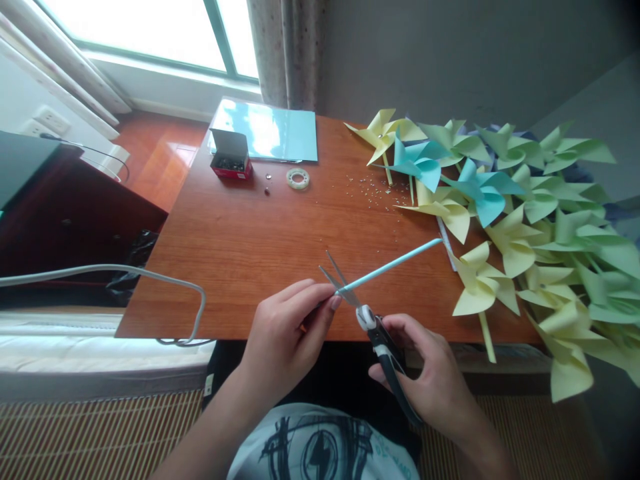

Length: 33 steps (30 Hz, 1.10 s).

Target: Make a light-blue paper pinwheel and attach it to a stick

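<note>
Mid-frame I see the left hand point(287, 327) pinching the blue stick point(395, 265), whose lower-left tip I can't make out; the right hand point(425, 367) wraps the scissors point(367, 319), partly covering their handles; overlapping pinwheels point(565, 347) obscure the counter's point(240, 233) right side

I have daylight from the blown-out window point(145, 30) at upper left; it glares off my blue sheets point(295, 137), while my view's right corners darken and soften.

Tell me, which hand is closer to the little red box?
Left. The left hand, pinching a blue stick, is below the red box and slightly right of it in the picture; the right hand, holding scissors, is lower and farther right.
</note>
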Tool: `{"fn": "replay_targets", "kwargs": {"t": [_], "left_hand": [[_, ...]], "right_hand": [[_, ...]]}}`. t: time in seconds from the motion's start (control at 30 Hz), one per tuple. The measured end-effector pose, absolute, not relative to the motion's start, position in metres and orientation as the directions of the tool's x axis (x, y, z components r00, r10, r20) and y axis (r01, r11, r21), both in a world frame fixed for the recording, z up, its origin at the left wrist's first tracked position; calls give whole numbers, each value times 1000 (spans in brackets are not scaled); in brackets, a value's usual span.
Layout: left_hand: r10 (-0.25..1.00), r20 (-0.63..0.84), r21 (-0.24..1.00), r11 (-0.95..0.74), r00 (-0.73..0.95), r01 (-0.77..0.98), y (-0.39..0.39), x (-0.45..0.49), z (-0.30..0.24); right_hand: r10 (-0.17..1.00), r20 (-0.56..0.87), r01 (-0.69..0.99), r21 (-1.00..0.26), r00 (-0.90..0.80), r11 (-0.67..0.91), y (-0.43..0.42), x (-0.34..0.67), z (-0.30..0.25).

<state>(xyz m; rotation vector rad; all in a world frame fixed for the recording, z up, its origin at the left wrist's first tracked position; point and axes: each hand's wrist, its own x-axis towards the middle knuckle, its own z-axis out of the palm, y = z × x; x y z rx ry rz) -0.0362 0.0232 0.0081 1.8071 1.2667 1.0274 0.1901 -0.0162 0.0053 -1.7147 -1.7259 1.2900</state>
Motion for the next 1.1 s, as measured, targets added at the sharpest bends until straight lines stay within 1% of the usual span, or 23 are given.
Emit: {"fn": "replay_targets", "kwargs": {"t": [0.43, 0.6, 0.7, 0.8, 0.93, 1.1], "left_hand": [[946, 204, 877, -291, 253, 383, 25, -34, 10], [935, 256, 852, -339, 247, 399, 23, -32, 13], [911, 336, 806, -409, 238, 429, 21, -32, 18], [881, 404, 743, -473, 247, 472, 18, -33, 25], [853, 444, 676, -520, 275, 522, 14, -37, 31], [809, 501, 601, -581, 308, 549, 9, -42, 34]], "right_hand": [[921, -348, 559, -805, -177, -196, -17, 191, 7], [934, -322, 559, -808, -156, -186, -18, 190, 6], [948, -281, 538, -828, -149, -160, -18, 189, 2], [970, -186, 487, -869, -160, -87, -17, 190, -3], [982, -63, 452, -892, -177, 25, -17, 191, -11], [988, 10, 474, -877, -154, 83, -17, 189, -15]]}}
